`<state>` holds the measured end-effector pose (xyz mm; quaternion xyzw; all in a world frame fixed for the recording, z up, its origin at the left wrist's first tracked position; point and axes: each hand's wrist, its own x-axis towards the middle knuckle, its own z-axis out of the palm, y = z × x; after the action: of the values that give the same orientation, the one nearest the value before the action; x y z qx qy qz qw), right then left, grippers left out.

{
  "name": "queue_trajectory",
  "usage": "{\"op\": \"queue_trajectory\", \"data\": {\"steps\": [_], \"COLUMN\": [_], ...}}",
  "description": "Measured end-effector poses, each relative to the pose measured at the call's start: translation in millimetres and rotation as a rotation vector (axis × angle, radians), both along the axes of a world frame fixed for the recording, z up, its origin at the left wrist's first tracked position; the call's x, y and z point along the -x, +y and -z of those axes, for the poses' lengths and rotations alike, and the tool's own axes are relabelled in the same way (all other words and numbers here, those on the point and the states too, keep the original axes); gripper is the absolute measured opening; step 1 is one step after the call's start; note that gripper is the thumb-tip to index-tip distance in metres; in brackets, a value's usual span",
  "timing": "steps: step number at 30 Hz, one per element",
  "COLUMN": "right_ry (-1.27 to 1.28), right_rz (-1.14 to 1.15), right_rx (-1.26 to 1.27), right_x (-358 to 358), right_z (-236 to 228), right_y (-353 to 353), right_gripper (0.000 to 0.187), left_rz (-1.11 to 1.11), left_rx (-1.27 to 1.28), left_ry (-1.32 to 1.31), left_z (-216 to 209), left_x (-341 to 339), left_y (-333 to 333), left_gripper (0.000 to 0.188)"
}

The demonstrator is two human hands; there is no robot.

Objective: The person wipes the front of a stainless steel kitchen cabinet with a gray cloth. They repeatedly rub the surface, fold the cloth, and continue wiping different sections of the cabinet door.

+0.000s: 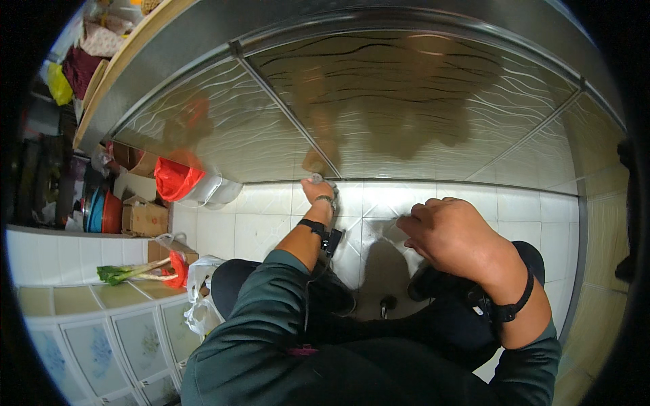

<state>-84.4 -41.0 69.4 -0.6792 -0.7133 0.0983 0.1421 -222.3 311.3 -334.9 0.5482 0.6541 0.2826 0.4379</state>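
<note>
Low in front of me, my left hand (317,191) reaches down to the bottom edge of the glossy cabinet doors (406,101). Its fingers are closed around a small greyish thing with a round end (317,178); its kind is too small to make out. The hand is beside the upright seam between two door panels, just above the white tiled floor (271,230). My right hand (443,233) hovers over my right knee with its fingers curled in, and nothing shows in it. Its palm is hidden. Dark straps with small devices sit on both forearms.
Left of my left hand stands a whitish bin (220,191) with a red bag (179,179). Farther left are a cardboard box (144,216), basins (105,211), leeks (128,272) and a white plastic bag (201,298). Overhead runs the metal counter edge (379,17).
</note>
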Motion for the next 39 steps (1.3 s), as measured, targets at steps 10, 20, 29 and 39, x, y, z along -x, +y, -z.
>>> {"op": "queue_trajectory", "data": {"steps": [10, 20, 29, 39], "right_ry": [0.345, -0.064, -0.079, -0.075], "right_rz": [0.115, -0.026, -0.049, -0.047], "right_rx": [-0.054, 0.093, 0.059, 0.096], "right_x": [-8, 0, 3, 2], "right_z": [-3, -15, -7, -1], "right_y": [-24, -7, -7, -6], "right_gripper": [0.024, 0.016, 0.02, 0.023], "left_rz": [-0.126, -0.061, 0.157, 0.422], "left_rx": [0.46, 0.408, 0.219, -0.135], "left_ry": [-0.416, -0.689, -0.85, -1.074], "left_z": [-41, -165, -343, -506], "left_x": [-17, -14, 2, 21], "left_y": [-13, -20, -25, -5], "left_gripper": [0.053, 0.017, 0.015, 0.008]}}
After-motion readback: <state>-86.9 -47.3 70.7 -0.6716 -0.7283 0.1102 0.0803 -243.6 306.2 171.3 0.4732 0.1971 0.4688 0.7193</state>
